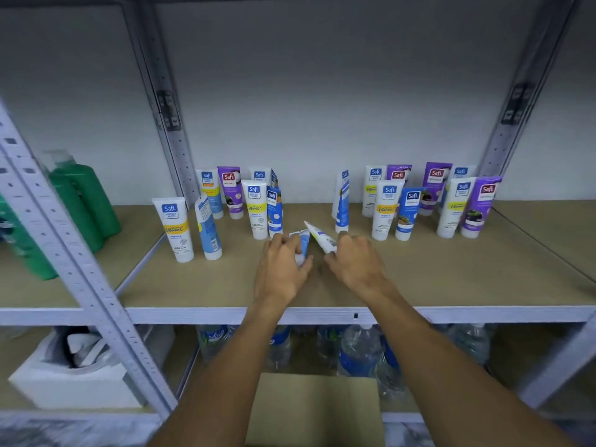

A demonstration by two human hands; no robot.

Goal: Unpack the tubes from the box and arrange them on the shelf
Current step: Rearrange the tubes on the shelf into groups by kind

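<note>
Both my hands are over the middle of the brown shelf (419, 272). My left hand (282, 269) grips a white and blue tube (303, 241) near its cap end. My right hand (354, 262) holds another white tube (319, 235), tilted with its flat end up and to the left. Several tubes stand upright on their caps behind them: a left group with a white Vitamin C tube (175, 229), and a right group with a purple tube (480, 206). A brown cardboard box (314, 411) sits below, between my forearms.
Green bottles (80, 201) stand on the adjoining shelf at left. Grey slotted uprights (80, 253) frame the bay. Water bottles (358, 350) fill the lower shelf, and a white foam block (64, 379) lies at lower left. A white wall backs the shelf.
</note>
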